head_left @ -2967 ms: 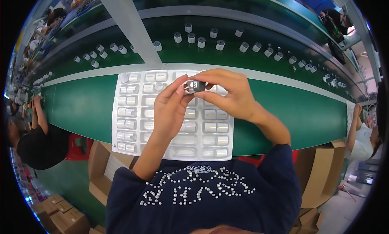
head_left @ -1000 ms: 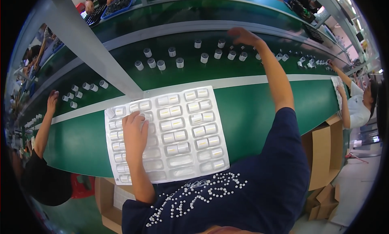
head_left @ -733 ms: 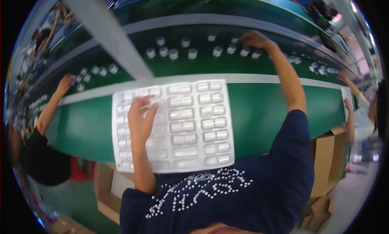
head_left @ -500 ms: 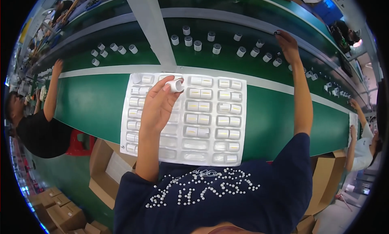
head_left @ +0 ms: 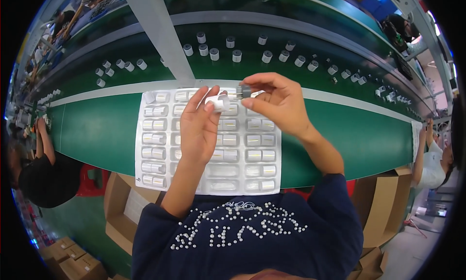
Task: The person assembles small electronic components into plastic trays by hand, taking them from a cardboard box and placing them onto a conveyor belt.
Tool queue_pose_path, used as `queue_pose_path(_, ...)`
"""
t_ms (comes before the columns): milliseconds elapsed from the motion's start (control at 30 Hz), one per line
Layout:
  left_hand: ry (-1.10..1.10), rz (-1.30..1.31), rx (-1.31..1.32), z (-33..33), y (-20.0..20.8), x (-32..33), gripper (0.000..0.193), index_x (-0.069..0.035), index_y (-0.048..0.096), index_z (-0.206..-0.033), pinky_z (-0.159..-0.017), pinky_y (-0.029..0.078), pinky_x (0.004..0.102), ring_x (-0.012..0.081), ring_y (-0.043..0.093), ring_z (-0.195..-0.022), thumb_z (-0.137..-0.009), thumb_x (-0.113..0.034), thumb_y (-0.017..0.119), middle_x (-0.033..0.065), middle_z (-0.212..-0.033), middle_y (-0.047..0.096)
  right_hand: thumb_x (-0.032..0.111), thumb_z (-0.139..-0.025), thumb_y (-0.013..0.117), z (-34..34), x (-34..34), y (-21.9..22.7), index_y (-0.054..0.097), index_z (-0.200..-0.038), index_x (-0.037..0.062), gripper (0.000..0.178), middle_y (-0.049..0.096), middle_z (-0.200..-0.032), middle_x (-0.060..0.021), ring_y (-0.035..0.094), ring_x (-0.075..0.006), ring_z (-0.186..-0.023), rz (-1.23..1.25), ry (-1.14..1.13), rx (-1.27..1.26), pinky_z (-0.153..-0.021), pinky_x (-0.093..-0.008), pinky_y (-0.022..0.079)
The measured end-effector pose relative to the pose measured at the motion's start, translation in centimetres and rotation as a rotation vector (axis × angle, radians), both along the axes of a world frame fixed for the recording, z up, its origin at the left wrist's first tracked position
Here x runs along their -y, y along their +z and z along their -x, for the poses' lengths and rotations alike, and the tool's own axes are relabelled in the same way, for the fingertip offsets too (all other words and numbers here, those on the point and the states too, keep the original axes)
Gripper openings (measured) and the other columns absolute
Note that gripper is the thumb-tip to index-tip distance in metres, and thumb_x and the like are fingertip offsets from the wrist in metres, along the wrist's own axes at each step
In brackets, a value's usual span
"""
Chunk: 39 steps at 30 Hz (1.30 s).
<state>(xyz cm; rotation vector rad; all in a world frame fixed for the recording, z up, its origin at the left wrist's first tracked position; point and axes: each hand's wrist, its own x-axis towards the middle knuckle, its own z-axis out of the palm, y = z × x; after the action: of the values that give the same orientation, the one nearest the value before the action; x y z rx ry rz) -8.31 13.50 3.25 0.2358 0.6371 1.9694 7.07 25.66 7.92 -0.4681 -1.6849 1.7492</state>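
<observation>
My left hand (head_left: pixel 199 129) is closed on a white hollow cylinder (head_left: pixel 217 103), lifted above a white plastic tray (head_left: pixel 241 158). Between the thumb and fingers of my right hand (head_left: pixel 284 103) is a small dark grey part with metal prongs (head_left: pixel 244 91). It is level with the cylinder and close to its right end; whether the two touch I cannot tell. Rows of white cylinders with yellow stripes fill many of the tray's pockets, while a few pockets near me hold none. My hands cover some of the middle pockets.
Beyond the tray runs a dark green belt with several white cylinders (head_left: pixel 236 56) standing on it. A grey metal post (head_left: pixel 158 35) rises at its near edge. Cardboard boxes (head_left: pixel 119 209) flank me. A person in black (head_left: pixel 53 175) sits left; another in white (head_left: pixel 432 175) is right.
My right hand has come back from the belt with the grey pronged part and now meets my left hand over the tray. The white cylinder stays in my left hand, tilted more sideways.
</observation>
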Motion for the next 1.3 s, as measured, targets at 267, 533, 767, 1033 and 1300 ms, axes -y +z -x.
queue_pose_path(267, -0.024, -0.225, -0.067, -1.4, -1.9, 0.4, 0.023, -0.001, 0.059, -0.115, -0.107, 0.047, 0.041, 0.0328, 0.056, -0.125, -0.093, 0.004, 0.06, 0.0165, -0.128, 0.057, -0.007, -0.076, 0.08, -0.8, 2.2, 0.7, 0.061, -0.121, -0.004, 0.048, 0.071, -0.114, -0.0165, 0.069, -0.0165, -0.1, -0.474, -0.025, 0.092, -0.072, -0.0229, 0.055)
queue_pose_path(533, -0.059, -0.398, -0.133, -2.0, -4.1, 0.4, 0.031, -0.001, 0.056, -0.12, -0.105, 0.047, 0.0394, 0.0336, 0.053, -0.128, -0.091, 0.006, 0.061, 0.0169, -0.129, 0.056, -0.002, -0.075, 0.081, -1.6, 2.0, 2.0, 0.063, -0.121, -0.0022, 0.049, 0.072, -0.114, -0.0146, 0.071, -0.0171, -0.096, -0.534, 0.029, 0.218, -0.071, -0.0237, 0.056)
queue_pose_path(767, -0.099, -0.13, -0.518, -2.9, -0.6, -0.6, 0.055, -0.001, 0.038, -0.145, -0.103, 0.047, 0.0363, 0.0277, 0.056, -0.124, -0.094, 0.003, 0.059, 0.0229, -0.143, 0.05, 0.003, -0.073, 0.079, -1.0, 3.1, 0.8, 0.062, -0.124, 0.0032, 0.053, 0.069, -0.105, -0.0158, 0.07, -0.0294, -0.093, -1.012, -0.048, 0.176, -0.079, -0.0352, 0.056)
queue_pose_path(1033, 0.08, 0.352, -1.443, 0.8, -1.7, 0.6, 0.049, -0.001, 0.048, -0.139, -0.108, 0.04, 0.0448, 0.0363, 0.048, -0.131, -0.093, -0.008, 0.064, 0.0234, -0.143, 0.048, 0.006, -0.08, 0.073, -0.7, -9.1, -1.9, 0.065, -0.112, 0.0, 0.033, 0.069, -0.106, -0.0166, 0.07, -0.0277, -0.091, -0.939, -0.34, 0.327, -0.081, -0.0346, 0.056)
queue_pose_path(1300, -0.036, 0.628, -2.139, 6.8, -5.7, 3.3, 0.042, 0.0, 0.059, -0.128, -0.108, 0.038, 0.0448, 0.0398, 0.046, -0.127, -0.086, -0.001, 0.062, 0.0211, -0.137, 0.051, 0.003, -0.07, 0.081, -9.5, -34.2, -9.6, 0.059, -0.125, 0.0019, 0.059, 0.07, -0.116, -0.0155, 0.07, -0.0299, -0.104, -0.67, -0.233, 0.765, -0.091, -0.0382, 0.056)
